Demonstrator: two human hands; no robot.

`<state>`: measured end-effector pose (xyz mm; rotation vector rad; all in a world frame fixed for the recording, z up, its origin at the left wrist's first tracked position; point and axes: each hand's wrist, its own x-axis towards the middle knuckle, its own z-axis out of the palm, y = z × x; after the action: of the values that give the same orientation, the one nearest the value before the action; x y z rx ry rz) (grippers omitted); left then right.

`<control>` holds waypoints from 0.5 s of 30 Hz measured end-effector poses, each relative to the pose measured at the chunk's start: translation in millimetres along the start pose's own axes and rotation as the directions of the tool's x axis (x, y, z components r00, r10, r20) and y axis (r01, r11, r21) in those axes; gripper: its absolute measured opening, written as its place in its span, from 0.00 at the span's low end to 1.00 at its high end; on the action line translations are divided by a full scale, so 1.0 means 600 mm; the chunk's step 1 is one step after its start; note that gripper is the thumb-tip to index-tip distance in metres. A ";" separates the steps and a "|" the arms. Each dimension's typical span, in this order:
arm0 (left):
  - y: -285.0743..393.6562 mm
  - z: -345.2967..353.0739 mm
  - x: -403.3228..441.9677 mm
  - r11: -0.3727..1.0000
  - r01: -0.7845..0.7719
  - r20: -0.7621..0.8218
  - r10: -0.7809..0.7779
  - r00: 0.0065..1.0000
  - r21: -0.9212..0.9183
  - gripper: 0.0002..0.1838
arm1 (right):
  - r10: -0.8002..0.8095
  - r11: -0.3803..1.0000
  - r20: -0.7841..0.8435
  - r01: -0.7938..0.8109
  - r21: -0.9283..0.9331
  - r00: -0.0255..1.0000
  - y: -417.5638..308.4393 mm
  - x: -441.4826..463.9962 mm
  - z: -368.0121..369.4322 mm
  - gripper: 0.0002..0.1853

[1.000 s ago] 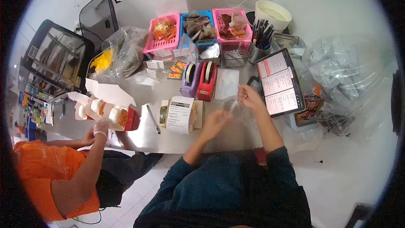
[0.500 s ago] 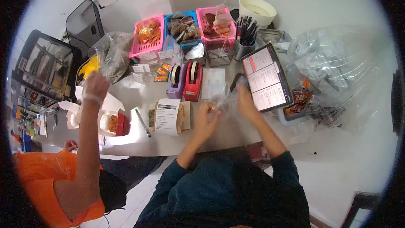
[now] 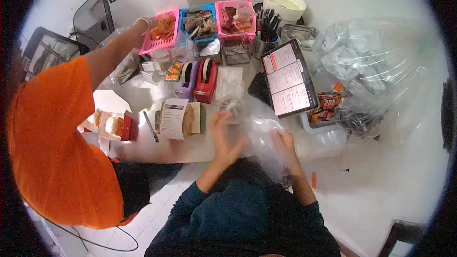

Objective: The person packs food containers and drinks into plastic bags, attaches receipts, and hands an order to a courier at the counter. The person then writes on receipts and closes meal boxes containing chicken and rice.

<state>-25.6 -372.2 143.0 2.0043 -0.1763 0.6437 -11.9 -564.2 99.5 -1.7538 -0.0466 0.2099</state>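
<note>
My right hand (image 3: 287, 146) is closed on a clear plastic bag (image 3: 266, 138), which hangs open and wrinkled in front of my body. To its left, my left hand (image 3: 224, 138) is slightly blurred, with thumb and fingers spread apart and nothing visible held. Just past its fingertips lies a crumpled clear plastic item (image 3: 232, 107) whose kind I cannot make out. Left of that hand, a printed paper slip (image 3: 173, 119) rests on a cardboard food box (image 3: 194, 119). A tablet (image 3: 289, 78) showing a list stands tilted beyond my right hand.
A co-worker's orange sleeve (image 3: 57, 100) and arm extend to a pink basket (image 3: 159, 43). Purple and red tape dispensers (image 3: 206, 85) stand mid-table. An open food box (image 3: 116, 128), a pen (image 3: 151, 126), a pen holder (image 3: 265, 43) and a large plastic bag (image 3: 376, 76) are around.
My right hand has come down from beside the tablet and now holds the spread plastic bag. My left hand has opened from a pinch. The co-worker's arm has moved forward to the pink basket.
</note>
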 end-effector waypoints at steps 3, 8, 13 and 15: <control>0.029 0.040 -0.033 0.964 0.136 0.192 -0.092 0.977 -0.228 0.29 | -0.201 0.977 0.104 0.192 0.096 0.974 -0.063 -0.012 -0.015 0.10; 0.054 0.019 -0.052 0.964 0.250 0.242 -0.222 0.945 -0.094 0.16 | -0.263 0.916 0.151 0.198 0.350 0.953 -0.075 0.002 -0.017 0.09; 0.077 0.003 -0.075 0.756 0.451 0.088 -0.470 0.878 -0.475 0.09 | -0.232 0.884 0.288 0.077 0.462 0.929 -0.071 0.017 0.004 0.09; 0.077 -0.013 -0.071 0.879 0.324 -0.034 -0.358 0.933 -0.350 0.11 | -0.365 0.880 0.330 0.208 0.426 0.870 -0.090 0.031 0.007 0.12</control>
<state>-82.3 -394.9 160.1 1.6116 0.1209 0.4461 10.0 -547.1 149.3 -1.2704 -0.5393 0.3312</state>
